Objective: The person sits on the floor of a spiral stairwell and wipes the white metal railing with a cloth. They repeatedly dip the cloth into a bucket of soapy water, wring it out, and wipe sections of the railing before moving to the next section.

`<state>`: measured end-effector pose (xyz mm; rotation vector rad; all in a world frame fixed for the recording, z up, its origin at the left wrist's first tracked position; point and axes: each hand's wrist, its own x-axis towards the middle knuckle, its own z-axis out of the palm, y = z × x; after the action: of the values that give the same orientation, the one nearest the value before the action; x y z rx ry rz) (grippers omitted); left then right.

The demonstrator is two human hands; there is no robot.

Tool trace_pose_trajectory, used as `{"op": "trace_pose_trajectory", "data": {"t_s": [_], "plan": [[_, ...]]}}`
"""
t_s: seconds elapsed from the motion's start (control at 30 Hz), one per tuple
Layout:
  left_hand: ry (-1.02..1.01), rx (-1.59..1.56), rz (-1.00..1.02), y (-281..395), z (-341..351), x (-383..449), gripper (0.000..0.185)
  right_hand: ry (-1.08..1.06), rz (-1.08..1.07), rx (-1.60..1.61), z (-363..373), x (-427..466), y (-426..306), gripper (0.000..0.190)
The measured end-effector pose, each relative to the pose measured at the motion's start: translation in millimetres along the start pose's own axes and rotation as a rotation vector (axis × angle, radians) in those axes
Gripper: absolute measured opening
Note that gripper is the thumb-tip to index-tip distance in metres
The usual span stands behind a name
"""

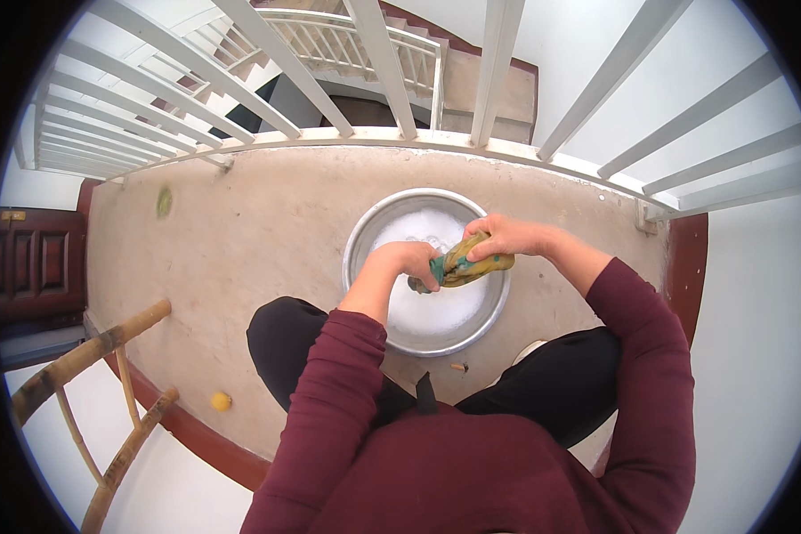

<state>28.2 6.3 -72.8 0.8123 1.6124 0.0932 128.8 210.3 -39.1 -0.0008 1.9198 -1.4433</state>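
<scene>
A round metal basin [359, 304] stands on the floor in front of me, with white suds [434, 314] in it. Over the basin I hold a bunched yellow-green cloth [475, 265] with darker and teal patches. My left hand [415, 261] grips its lower left end, where dark and teal folds show. My right hand [504, 238] is closed round its upper right part, thumb across the front. The cloth lies slantwise between the hands, above the suds. The left fingertips are partly hidden.
White railings [380, 67] run beyond the basin, with stairs behind them. A bamboo ladder [117, 337] leans at the lower left, near a small yellow round object [221, 401]. A small brownish bit [458, 366] lies below the basin. A dark red door [40, 260] is at the far left.
</scene>
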Motion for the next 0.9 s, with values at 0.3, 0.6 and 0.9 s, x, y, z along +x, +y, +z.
{"op": "trace_pose_trajectory", "data": {"t_s": [0.3,0.6,0.9], "plan": [[0.332,0.029,0.387,48.7,-40.0,-97.7,0.046,-0.068,-0.269,0.452,-11.3,-23.1,-52.7,0.037],[0.310,-0.509,0.653,50.8,-51.3,-117.8,0.034,0.266,-0.097,0.137,-12.4,-55.5,-61.1,0.050],[0.050,-1.174,0.798,57.5,-51.7,-100.8,0.038,0.629,-0.098,0.283,6.8,-47.0,-38.8,0.055]]}}
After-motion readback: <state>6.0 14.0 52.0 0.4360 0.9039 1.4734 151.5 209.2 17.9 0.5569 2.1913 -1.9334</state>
